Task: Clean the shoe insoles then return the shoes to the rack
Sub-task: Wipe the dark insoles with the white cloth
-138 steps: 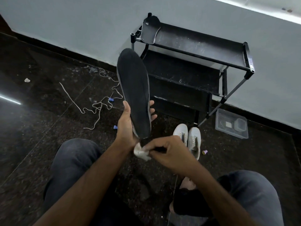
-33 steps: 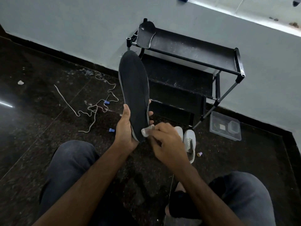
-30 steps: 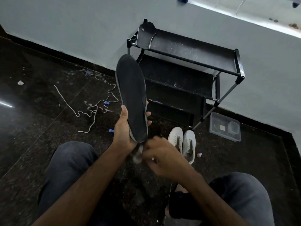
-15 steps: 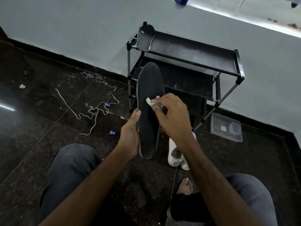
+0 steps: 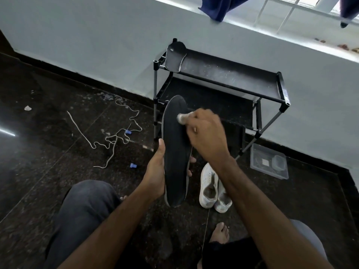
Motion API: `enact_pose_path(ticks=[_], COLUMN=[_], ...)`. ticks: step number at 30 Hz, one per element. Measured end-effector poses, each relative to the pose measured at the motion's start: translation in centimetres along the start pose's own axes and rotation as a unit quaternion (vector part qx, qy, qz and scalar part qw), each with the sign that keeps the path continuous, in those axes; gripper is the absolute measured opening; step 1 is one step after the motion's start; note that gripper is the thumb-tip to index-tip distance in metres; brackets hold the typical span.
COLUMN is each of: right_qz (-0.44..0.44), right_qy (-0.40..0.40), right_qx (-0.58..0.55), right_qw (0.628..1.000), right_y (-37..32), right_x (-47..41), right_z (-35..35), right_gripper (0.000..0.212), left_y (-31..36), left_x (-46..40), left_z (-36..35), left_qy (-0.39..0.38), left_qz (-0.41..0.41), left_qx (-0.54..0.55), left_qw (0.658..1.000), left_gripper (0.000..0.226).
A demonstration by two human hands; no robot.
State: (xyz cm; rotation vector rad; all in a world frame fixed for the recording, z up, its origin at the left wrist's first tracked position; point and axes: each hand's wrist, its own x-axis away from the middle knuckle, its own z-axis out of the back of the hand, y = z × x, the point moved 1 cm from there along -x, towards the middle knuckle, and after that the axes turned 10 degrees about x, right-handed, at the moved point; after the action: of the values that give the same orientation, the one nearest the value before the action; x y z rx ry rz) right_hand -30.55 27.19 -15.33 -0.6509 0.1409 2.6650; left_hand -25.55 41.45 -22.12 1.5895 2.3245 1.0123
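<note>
Dark insole (image 5: 175, 152) gripped upright by left hand (image 5: 155, 169); right hand (image 5: 206, 134) pinches what looks like a wipe (image 5: 181, 118), mid-scrub; next, wipe down its length.

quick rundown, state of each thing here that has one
insole: upright, gripped by the left hand
wipe: pinched in the right hand, pressed on the insole's upper part
second insole: lying on the rack's top shelf, left end
white shoes: side by side on floor, laces out
laces: loose on floor
</note>
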Motion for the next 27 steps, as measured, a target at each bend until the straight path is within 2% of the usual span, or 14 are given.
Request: enact_pose_path(ticks=[2, 4, 8, 9, 12, 13, 14, 16, 18, 19, 22, 23, 25, 27], right_qz=[0.127, 0.175, -0.033, -0.021, 0.187, 0.225, 0.214, 0.094, -0.003, 0.013, 0.21, 0.243, 0.2, 0.074], right_qy=[-0.067, -0.087, 0.003, -0.004, -0.092, -0.097, -0.082, -0.022, -0.011, -0.02, -0.106, -0.118, -0.081, -0.025], right_qx=[-0.013, -0.002, 0.018, 0.008, 0.007, 0.027, 0.044, 0.072, 0.071, 0.057, 0.042, 0.047, 0.067, 0.072], right_qw=[0.989, 0.981, 0.999, 1.0, 0.978, 0.969, 0.972, 0.993, 0.997, 0.998, 0.971, 0.962, 0.974, 0.994], right_y=[-1.8, -1.3, 1.0, 0.1, -4.0, -3.8, -2.9, -0.5, 0.7, 0.3, -2.7, -2.8, -1.6, -0.1], right_x=[1.3, 1.2, -1.4, -1.2, 1.3, 1.3, 0.5, -2.0, -3.2, -3.0, 0.1, 0.4, -1.4, -3.3], right_z=[-0.2, 0.2, 0.3, 0.2, -0.1, 0.3, 0.7, 1.5, 2.2, 2.2, 1.8, 2.1, 2.5, 3.3], right_gripper=[0.016, 0.018, 0.013, 0.014, 0.021, 0.025, 0.027, 0.027, 0.024, 0.022, 0.025, 0.025, 0.02, 0.02], left_y=[0.2, 0.4, 0.3, 0.4, 0.5, 0.6, 0.6, 0.8, 0.7, 0.6, 0.9, 1.0, 1.1, 1.0], left_x=[-0.1, -0.1, -0.1, 0.0, 0.1, 0.2, 0.3, 0.4, 0.4, 0.4, 0.6, 0.6, 0.7, 0.6], left_z=[0.2, 0.2, -0.3, -0.2, 0.4, 0.3, 0.2, -0.2, -0.2, 0.0, 0.2, 0.1, -0.1, -0.1], left_qy=[0.012, 0.012, -0.017, -0.007, 0.04, 0.044, 0.038, 0.009, -0.016, -0.016, 0.019, 0.025, 0.011, -0.008], left_qz=[0.001, 0.005, 0.023, 0.019, 0.001, 0.0, 0.005, 0.021, 0.022, 0.02, 0.001, 0.0, 0.012, 0.033], left_qx=[0.007, 0.01, 0.01, 0.003, -0.01, -0.007, -0.003, -0.008, -0.019, -0.022, -0.022, -0.018, -0.01, -0.017], left_qw=[1.0, 1.0, 1.0, 1.0, 0.999, 0.999, 0.999, 1.0, 0.999, 0.999, 1.0, 1.0, 1.0, 0.999], left_gripper=[0.074, 0.074, 0.079, 0.078, 0.068, 0.068, 0.072, 0.08, 0.083, 0.083, 0.079, 0.079, 0.083, 0.086])
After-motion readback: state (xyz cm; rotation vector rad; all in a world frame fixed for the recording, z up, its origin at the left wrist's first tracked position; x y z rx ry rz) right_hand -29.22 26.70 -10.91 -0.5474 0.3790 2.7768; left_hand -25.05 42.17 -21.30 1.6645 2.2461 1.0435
